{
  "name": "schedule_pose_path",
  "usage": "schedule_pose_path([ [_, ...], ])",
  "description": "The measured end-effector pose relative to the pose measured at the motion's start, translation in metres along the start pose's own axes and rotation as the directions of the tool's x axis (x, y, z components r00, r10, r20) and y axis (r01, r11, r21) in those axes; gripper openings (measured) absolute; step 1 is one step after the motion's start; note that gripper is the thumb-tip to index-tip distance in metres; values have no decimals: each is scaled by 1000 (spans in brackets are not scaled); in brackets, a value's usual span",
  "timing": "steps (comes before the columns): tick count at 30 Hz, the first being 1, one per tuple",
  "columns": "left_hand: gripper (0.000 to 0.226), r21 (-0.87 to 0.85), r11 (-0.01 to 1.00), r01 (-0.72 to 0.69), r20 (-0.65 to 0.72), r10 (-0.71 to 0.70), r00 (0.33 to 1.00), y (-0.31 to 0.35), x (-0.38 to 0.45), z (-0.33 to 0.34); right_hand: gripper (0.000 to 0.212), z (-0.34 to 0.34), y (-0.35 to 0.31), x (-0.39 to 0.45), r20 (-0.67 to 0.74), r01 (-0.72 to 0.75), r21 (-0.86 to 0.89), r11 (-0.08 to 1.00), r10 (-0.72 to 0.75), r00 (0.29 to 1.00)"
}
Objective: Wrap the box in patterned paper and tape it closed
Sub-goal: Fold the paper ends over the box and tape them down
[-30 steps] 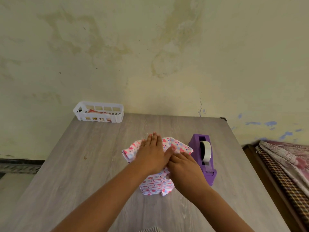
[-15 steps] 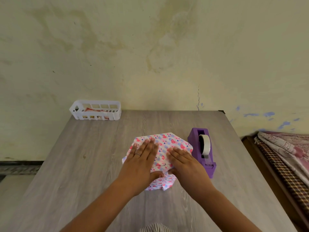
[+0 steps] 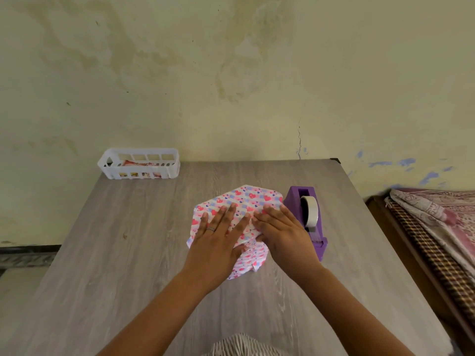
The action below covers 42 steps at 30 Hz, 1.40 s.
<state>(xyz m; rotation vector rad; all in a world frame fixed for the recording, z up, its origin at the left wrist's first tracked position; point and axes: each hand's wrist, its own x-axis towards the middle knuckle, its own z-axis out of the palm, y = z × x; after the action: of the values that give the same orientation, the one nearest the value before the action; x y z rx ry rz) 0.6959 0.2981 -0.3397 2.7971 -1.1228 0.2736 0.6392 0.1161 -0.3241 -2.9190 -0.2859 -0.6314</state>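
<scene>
both hands, the left hand (image 3: 218, 237) and right hand (image 3: 285, 232), press flat with straight fingers on the heart-patterned paper (image 3: 246, 199) covering the box mid-table (image 3: 115, 253), just beside the purple tape dispenser (image 3: 305, 214).

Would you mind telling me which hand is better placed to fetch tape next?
Right hand: it lies beside the purple tape dispenser, while the left hand can keep pressing the patterned paper.
</scene>
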Motion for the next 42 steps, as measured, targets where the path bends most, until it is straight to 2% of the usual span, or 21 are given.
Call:
schedule_pose_path([
  [2, 57, -8, 1000, 4, 2, -4, 1000, 6, 3, 0, 44, -9, 2, 4, 35, -46, 53, 998, 45, 998],
  [4, 57, -6, 1000, -21, -7, 21, 1000, 11, 3, 2, 37, -21, 6, 0, -6, -116, 222, 968, 120, 993],
  [6, 57, 11, 998, -57, -39, 57, 998, 13, 2, 4, 29, -33, 14, -7, -53, -307, 419, 855, 360, 931],
  [7, 58, 22, 997, -68, -53, 69, 996, 14, 2, 5, 26, -36, 23, -11, -63, -444, 474, 760, 532, 844],
  [8, 58, 34, 997, -75, -66, 78, 995, 15, 2, 5, 24, -34, 36, -16, -48, -586, 491, 644, 692, 720],
  [10, 60, 53, 995, -87, -71, 91, 993, 14, 3, 7, 27, -26, 64, -26, 96, -828, 393, 400, 878, 470],
  [12, 61, 56, 994, -96, -62, 99, 993, 13, 3, 8, 32, -15, 82, -34, 276, -940, 265, 214, 917, 287],
  [13, 60, 54, 994, -96, -58, 99, 993, 12, 3, 9, 30, -10, 87, -36, 350, -954, 272, 127, 910, 221],
  [16, 60, 57, 994, -96, -56, 99, 994, 12, 5, 8, 22, 2, 94, -37, 554, -887, 419, -194, 829, 81],
  [18, 60, 59, 994, -97, -56, 100, 993, 12, 5, 8, 21, 4, 97, -35, 659, -822, 432, -370, 752, 7],
  [21, 60, 55, 994, -93, -58, 96, 994, 12, 5, 9, 17, 3, 102, -31, 759, -707, 450, -546, 651, -19],
  [23, 60, 54, 994, -94, -56, 97, 994, 12, 5, 9, 8, 4, 102, -31, 771, -661, 482, -575, 637, 8],
  [29, 61, 52, 994, -98, -45, 101, 994, 12, 6, 9, 5, 15, 90, -40, 669, -578, 624, -526, 742, 47],
  [34, 62, 55, 994, -97, -21, 98, 995, 12, 7, 8, 2, 11, 81, -47, 618, -467, 723, -509, 779, 108],
  [36, 62, 54, 993, -101, -13, 102, 995, 12, 6, 9, 2, 14, 78, -55, 598, -431, 748, -504, 795, 108],
  [40, 61, 46, 994, -101, -13, 101, 995, 12, 6, 8, 17, 24, 72, -65, 538, -399, 787, -471, 840, 68],
  [42, 60, 43, 994, -102, -7, 103, 995, 12, 6, 7, 17, 27, 69, -67, 520, -392, 798, -457, 852, 65],
])
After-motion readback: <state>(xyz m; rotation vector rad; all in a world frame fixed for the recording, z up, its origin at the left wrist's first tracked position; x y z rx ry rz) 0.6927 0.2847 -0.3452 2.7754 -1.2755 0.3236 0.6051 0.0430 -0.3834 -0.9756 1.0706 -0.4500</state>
